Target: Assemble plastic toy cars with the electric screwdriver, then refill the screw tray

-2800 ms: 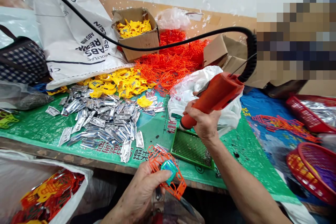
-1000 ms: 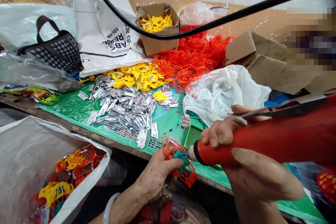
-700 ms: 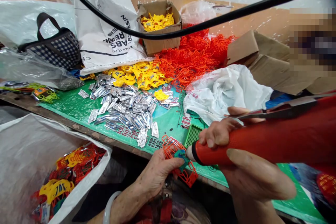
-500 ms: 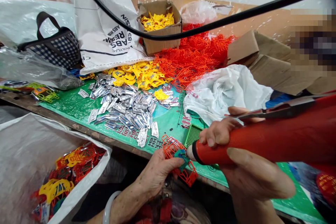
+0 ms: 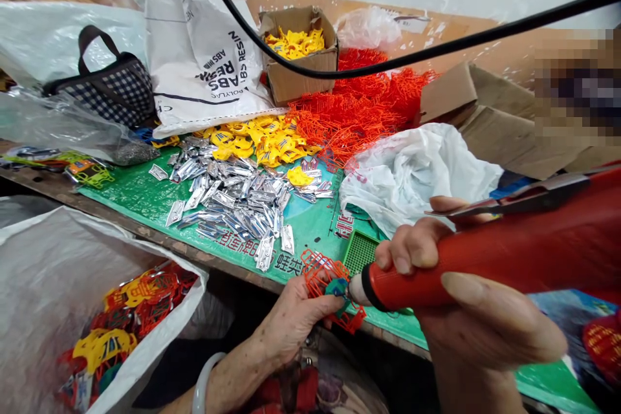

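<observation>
My right hand [image 5: 485,304] is wrapped round the red body of an electric screwdriver [image 5: 524,246], which has a lever along its top. Its pale nose points left and meets, or nearly meets, a small green plastic piece [image 5: 336,286]. That piece lies against a red plastic frame [image 5: 323,270], pinched between thumb and fingers of my left hand [image 5: 303,307] at the table's front edge. The screwdriver's tip is too hidden to make out. Behind the frame is a green mesh basket [image 5: 361,252]. To the left lies a heap of shiny metal plates [image 5: 237,197].
Yellow plastic parts [image 5: 262,139] and tangled red frames [image 5: 354,110] lie further back, beside a cardboard box [image 5: 301,81]. A crumpled white bag [image 5: 417,174] sits at right. An open sack [image 5: 97,226] of assembled pieces stands lower left. A black cable [image 5: 378,68] crosses above the table.
The screwdriver and my right hand have shifted slightly right and down. The red frame has turned a little in my left hand, with the nose staying at the green piece.
</observation>
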`<action>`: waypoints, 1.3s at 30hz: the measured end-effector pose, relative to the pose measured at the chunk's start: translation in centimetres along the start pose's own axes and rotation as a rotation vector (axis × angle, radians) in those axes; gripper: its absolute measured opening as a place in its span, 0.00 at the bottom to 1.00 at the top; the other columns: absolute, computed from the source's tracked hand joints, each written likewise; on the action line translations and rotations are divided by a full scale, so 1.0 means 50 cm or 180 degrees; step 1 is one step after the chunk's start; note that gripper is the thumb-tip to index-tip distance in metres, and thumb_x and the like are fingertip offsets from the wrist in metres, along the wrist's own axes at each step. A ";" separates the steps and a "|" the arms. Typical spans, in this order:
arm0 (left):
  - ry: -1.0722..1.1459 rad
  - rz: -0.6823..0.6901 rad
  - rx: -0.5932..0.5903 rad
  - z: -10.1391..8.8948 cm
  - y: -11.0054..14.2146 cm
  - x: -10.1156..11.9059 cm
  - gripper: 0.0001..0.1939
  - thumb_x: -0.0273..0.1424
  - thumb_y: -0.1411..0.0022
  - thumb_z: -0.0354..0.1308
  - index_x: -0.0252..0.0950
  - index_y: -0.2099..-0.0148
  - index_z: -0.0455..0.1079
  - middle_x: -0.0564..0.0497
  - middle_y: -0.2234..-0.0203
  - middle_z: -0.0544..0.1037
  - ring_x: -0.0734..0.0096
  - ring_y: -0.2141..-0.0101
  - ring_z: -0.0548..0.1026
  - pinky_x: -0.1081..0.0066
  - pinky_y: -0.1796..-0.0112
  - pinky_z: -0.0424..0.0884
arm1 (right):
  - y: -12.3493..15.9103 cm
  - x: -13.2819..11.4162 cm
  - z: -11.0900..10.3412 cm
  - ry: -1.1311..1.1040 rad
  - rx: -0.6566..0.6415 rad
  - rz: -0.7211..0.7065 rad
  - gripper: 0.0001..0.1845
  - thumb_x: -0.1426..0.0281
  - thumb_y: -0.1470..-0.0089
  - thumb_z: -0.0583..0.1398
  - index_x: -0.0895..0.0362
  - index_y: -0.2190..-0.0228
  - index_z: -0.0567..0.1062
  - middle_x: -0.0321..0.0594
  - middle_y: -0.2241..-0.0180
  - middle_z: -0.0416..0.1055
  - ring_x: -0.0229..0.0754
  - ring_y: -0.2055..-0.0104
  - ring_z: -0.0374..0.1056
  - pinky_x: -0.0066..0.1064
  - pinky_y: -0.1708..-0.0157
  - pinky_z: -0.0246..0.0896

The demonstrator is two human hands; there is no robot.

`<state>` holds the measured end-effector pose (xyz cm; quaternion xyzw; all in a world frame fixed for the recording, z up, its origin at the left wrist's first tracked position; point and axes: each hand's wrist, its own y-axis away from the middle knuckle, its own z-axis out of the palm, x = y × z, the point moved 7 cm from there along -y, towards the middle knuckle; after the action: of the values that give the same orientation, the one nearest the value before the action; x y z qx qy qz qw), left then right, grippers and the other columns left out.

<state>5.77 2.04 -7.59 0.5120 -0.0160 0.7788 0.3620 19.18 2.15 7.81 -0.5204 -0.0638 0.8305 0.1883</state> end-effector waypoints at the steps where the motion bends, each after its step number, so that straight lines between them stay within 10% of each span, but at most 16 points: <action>1: -0.0021 0.0030 -0.0025 0.002 0.001 0.002 0.10 0.29 0.46 0.64 0.34 0.59 0.76 0.53 0.73 0.72 0.76 0.74 0.62 0.75 0.73 0.58 | 0.000 0.000 -0.001 -0.0025 0.0011 0.0006 0.24 0.67 0.54 0.68 0.49 0.53 0.73 0.32 0.75 0.66 0.39 0.73 0.65 0.37 0.69 0.68; 39: -0.0197 -0.0086 0.0044 -0.005 0.005 -0.009 0.07 0.28 0.46 0.61 0.33 0.63 0.74 0.55 0.76 0.69 0.79 0.78 0.60 0.77 0.76 0.57 | 0.000 0.005 0.007 -0.0112 -0.0022 0.0051 0.22 0.69 0.55 0.69 0.51 0.56 0.74 0.32 0.75 0.68 0.37 0.73 0.65 0.34 0.68 0.68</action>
<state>5.54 1.72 -7.99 0.5384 -0.0149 0.7578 0.3683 18.78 2.26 7.73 -0.5069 -0.0658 0.8407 0.1787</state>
